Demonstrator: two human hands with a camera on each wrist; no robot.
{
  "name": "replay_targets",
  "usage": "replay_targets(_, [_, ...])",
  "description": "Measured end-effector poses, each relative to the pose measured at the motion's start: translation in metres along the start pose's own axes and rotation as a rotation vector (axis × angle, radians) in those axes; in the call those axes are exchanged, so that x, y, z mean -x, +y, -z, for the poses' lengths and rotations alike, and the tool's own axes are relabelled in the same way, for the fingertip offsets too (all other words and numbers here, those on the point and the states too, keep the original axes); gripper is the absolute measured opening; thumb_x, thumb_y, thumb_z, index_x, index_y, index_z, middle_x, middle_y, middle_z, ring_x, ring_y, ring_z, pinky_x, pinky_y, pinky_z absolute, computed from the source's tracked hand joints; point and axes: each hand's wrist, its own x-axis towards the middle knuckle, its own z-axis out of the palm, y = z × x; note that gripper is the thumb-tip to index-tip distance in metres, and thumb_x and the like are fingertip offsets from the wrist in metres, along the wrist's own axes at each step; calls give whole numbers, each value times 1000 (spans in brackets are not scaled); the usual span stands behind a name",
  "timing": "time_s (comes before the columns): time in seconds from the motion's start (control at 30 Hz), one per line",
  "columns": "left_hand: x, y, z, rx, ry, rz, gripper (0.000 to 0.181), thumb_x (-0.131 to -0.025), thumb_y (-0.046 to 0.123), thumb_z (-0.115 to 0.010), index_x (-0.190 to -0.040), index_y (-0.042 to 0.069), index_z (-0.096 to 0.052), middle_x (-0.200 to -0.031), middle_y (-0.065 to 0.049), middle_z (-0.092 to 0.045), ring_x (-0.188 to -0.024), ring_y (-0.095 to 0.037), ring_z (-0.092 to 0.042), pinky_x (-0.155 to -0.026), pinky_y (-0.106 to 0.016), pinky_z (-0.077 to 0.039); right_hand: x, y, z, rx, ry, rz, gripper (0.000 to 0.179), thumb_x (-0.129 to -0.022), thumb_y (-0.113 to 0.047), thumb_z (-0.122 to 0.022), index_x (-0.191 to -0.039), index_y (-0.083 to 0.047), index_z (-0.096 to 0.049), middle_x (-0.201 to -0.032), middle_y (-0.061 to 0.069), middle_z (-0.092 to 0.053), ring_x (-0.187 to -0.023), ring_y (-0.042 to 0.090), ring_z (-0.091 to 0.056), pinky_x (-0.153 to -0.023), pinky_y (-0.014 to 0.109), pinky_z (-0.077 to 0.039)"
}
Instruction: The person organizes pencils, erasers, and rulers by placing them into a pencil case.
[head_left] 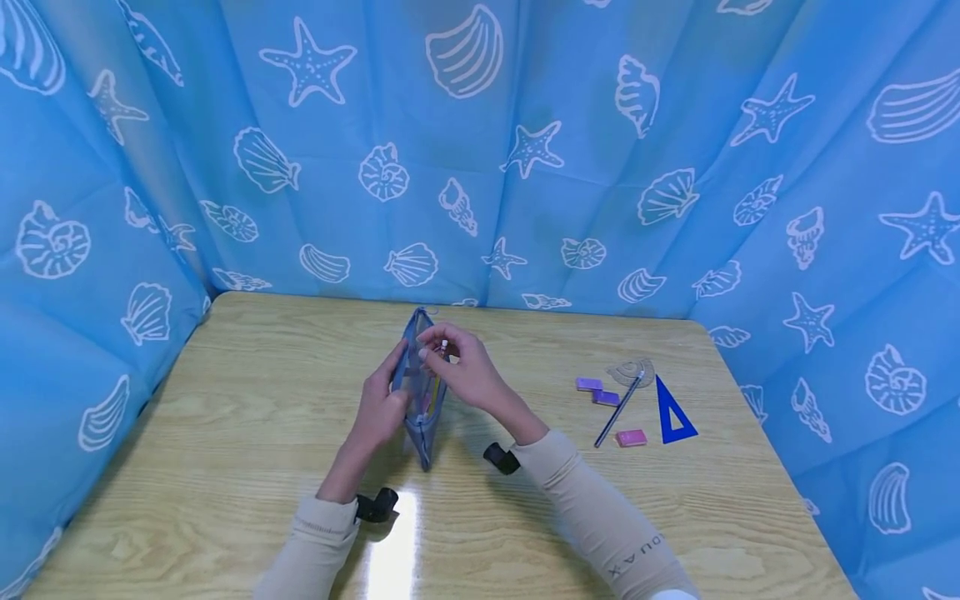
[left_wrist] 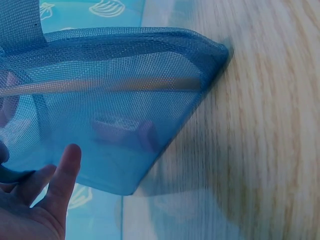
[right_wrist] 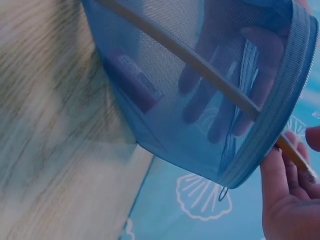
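Observation:
A blue mesh zip pouch [head_left: 422, 437] stands on the table with its mouth parted. My left hand [head_left: 382, 406] holds it by the left side of the rim; through the mesh, its fingers [right_wrist: 192, 107] show spread along the far wall. A pencil [right_wrist: 200, 65] slants inside the pouch, its eraser end poking out past the zip. Beside that end is my right hand [right_wrist: 287, 200], fingers under the pencil and thumb apart from it. In the head view the right hand [head_left: 468, 371] hovers over the mouth. A purple-pink eraser [left_wrist: 122, 132] lies low inside the pouch.
On the table's right side lie two purple erasers [head_left: 588, 384], a clear protractor [head_left: 626, 372], a dark pencil [head_left: 617, 414], a pink eraser [head_left: 632, 437] and a blue set square [head_left: 667, 425]. A blue shell-patterned curtain [head_left: 465, 150] borders the wooden table [head_left: 247, 400].

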Motion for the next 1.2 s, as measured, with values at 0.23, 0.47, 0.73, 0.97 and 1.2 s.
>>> replay_targets(0.23, [1, 1, 0, 8, -3, -15, 87, -74, -2, -51, -159, 5, -33, -155, -24, -43, -137, -40, -47, -107, -56, -42, -3, -3, 4, 88, -91, -36, 32, -101, -9, -51, -131, 0, -60, -118, 20, -65, -107, 25, -60, -93, 44, -49])
replay_targets(0.47, [1, 2, -1, 13, 1, -28, 86, -73, -2, -51, -157, 4, -36, -153, -25, -45, -133, -39, -51, -105, -55, -44, -4, -3, 10, 123, -175, -40, 39, -104, -4, -49, -142, 3, -51, -126, 25, -62, -115, 36, -65, -96, 44, -51])
replay_targets(0.73, [1, 1, 0, 15, -5, -21, 84, -74, -1, -49, -157, 4, -36, -152, -26, -46, -129, -39, -52, -102, -53, -44, -3, -2, 10, 33, -106, -104, 35, -100, -5, -59, -134, 3, -55, -123, 22, -64, -104, 31, -70, -85, 36, -58])
replay_targets(0.97, [2, 2, 0, 24, -16, -8, 85, -76, -1, -48, -159, 6, -34, -155, -25, -43, -130, -40, -51, -101, -54, -45, 0, 3, 6, -30, -6, -127, 24, -95, -8, -70, -112, 4, -60, -105, 14, -63, -87, 22, -71, -76, 37, -61])
replay_targets(1.2, [3, 0, -1, 16, -14, -14, 85, -76, -2, -49, -159, 5, -33, -155, -26, -43, -132, -42, -51, -103, -57, -45, -2, 2, 4, -39, 55, -77, 22, -92, -9, -73, -105, 6, -63, -95, 13, -64, -80, 22, -70, -74, 46, -61])
